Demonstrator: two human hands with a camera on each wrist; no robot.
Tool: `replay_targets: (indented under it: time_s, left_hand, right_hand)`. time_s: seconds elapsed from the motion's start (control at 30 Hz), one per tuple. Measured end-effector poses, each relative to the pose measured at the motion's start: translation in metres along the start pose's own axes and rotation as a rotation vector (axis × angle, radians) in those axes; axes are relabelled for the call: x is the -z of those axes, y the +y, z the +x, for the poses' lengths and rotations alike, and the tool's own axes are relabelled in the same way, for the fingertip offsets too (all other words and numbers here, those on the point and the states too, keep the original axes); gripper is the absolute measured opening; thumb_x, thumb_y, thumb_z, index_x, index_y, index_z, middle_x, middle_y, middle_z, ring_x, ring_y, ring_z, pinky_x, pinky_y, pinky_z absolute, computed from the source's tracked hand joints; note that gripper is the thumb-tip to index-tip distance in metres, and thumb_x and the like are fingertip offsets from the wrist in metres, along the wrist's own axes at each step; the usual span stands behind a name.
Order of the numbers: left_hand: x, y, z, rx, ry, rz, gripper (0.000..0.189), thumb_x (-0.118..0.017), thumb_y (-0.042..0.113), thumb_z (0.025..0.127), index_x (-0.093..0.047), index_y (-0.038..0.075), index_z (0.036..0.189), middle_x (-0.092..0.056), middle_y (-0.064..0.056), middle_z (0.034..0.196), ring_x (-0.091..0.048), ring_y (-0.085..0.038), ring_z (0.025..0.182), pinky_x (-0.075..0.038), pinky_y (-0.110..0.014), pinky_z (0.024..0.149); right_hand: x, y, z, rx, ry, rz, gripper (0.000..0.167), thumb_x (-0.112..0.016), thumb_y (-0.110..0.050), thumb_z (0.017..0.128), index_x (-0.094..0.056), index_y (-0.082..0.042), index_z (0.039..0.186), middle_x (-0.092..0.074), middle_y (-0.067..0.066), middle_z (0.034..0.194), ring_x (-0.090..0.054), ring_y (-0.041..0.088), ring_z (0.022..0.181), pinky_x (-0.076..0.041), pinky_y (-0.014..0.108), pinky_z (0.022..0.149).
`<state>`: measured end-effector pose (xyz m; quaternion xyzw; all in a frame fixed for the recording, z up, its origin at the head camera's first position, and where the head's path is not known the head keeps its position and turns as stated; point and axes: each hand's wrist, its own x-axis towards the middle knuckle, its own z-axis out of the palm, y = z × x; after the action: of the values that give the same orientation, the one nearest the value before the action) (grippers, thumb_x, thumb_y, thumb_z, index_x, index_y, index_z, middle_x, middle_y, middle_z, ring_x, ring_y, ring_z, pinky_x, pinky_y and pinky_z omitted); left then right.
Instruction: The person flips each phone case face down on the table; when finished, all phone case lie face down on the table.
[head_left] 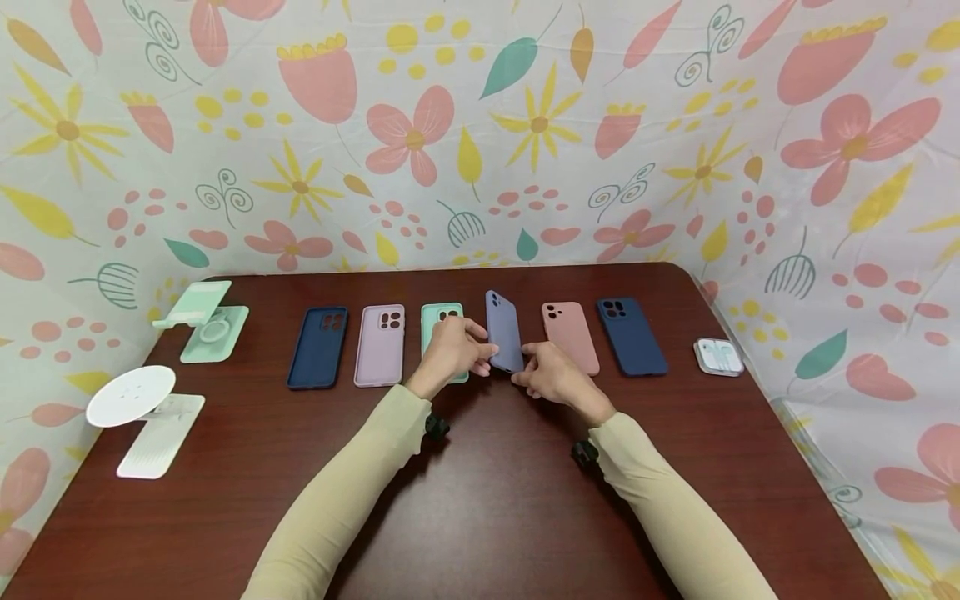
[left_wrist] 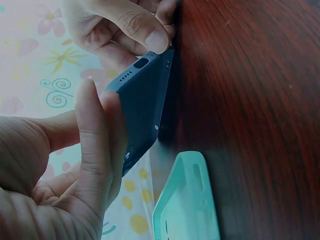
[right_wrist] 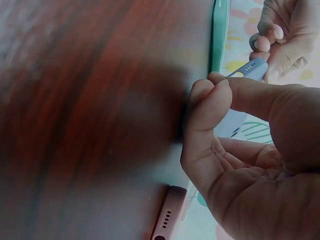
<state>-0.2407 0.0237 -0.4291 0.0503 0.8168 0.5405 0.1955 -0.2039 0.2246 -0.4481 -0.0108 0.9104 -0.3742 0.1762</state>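
A blue-grey phone case (head_left: 504,332) is tilted on its long side near the middle of the row, camera cutouts at the far end. My left hand (head_left: 452,352) holds its raised left edge near the bottom end, with fingers along the side in the left wrist view. At the lower right corner, my right hand (head_left: 553,372) pinches the case between thumb and fingertips. The hollow inside of the case (left_wrist: 145,107) faces the left wrist camera. A mint phone case (head_left: 428,321) lies partly hidden behind my left hand, and a pink one (head_left: 573,337) lies beside my right hand.
Left of the mint case lie a lilac case (head_left: 380,350) and a navy case (head_left: 318,350); another navy case (head_left: 632,337) lies right. A boxed pair of earphones (head_left: 718,357) sits far right. Mint (head_left: 213,333) and white (head_left: 161,437) folding stands occupy the left side.
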Motion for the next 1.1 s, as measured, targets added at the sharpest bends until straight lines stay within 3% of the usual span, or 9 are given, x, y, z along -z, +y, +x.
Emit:
replay_targets:
  time_s: [0.27, 0.53, 0.83, 0.9, 1.0, 1.1]
  left_hand:
    - [-0.006, -0.003, 0.002, -0.004, 0.017, 0.043, 0.030, -0.078, 0.006, 0.100, -0.070, -0.005, 0.126, -0.082, -0.018, 0.089, -0.071, -0.009, 0.052, -0.069, -0.040, 0.071]
    - [-0.013, 0.002, 0.000, -0.044, 0.037, 0.218, 0.033, -0.078, 0.007, 0.100, -0.071, -0.008, 0.129, -0.082, -0.017, 0.088, -0.070, -0.009, 0.050, -0.069, -0.035, 0.069]
    - [-0.021, 0.002, 0.001, -0.043, 0.033, 0.391, 0.041, -0.091, 0.015, 0.091, -0.074, -0.008, 0.122, -0.079, -0.010, 0.073, -0.078, -0.014, 0.058, -0.066, -0.037, 0.096]
    - [-0.022, 0.001, 0.001, -0.050, 0.029, 0.411, 0.035, -0.091, 0.015, 0.090, -0.076, -0.007, 0.112, -0.078, -0.009, 0.068, -0.080, -0.017, 0.060, -0.066, -0.035, 0.094]
    - [-0.024, 0.000, 0.001, -0.052, 0.022, 0.435, 0.023, -0.091, 0.015, 0.090, -0.076, -0.002, 0.091, -0.075, -0.009, 0.063, -0.080, -0.019, 0.062, -0.065, -0.029, 0.077]
    - [-0.025, -0.001, 0.004, -0.050, 0.011, 0.449, 0.027, -0.091, 0.016, 0.090, -0.072, 0.002, 0.076, -0.074, -0.009, 0.061, -0.079, -0.019, 0.059, -0.059, -0.026, 0.062]
  right_hand:
    - [0.001, 0.001, -0.002, -0.010, 0.011, -0.020, 0.068, -0.072, -0.008, 0.104, -0.041, 0.012, 0.161, -0.072, 0.011, 0.087, -0.066, 0.010, 0.063, -0.055, 0.022, 0.060]
    - [0.002, 0.003, -0.003, -0.017, 0.025, -0.039, 0.068, -0.070, -0.008, 0.105, -0.040, 0.012, 0.162, -0.072, 0.011, 0.087, -0.067, 0.011, 0.062, -0.054, 0.022, 0.059]
    - [0.002, 0.004, -0.005, -0.008, 0.047, -0.034, 0.069, -0.070, -0.007, 0.105, -0.038, 0.014, 0.162, -0.074, 0.010, 0.086, -0.067, 0.011, 0.063, -0.052, 0.022, 0.060]
    - [0.002, 0.004, -0.006, -0.009, 0.056, -0.036, 0.069, -0.070, -0.007, 0.104, -0.038, 0.013, 0.162, -0.074, 0.010, 0.085, -0.067, 0.011, 0.063, -0.051, 0.022, 0.061]
    - [0.002, 0.004, -0.006, -0.010, 0.061, -0.045, 0.068, -0.070, -0.007, 0.105, -0.039, 0.013, 0.162, -0.074, 0.010, 0.084, -0.067, 0.011, 0.062, -0.052, 0.022, 0.061]
    - [0.002, 0.004, -0.006, -0.008, 0.065, -0.060, 0.068, -0.070, -0.007, 0.105, -0.039, 0.013, 0.162, -0.074, 0.010, 0.083, -0.067, 0.011, 0.062, -0.052, 0.022, 0.060]
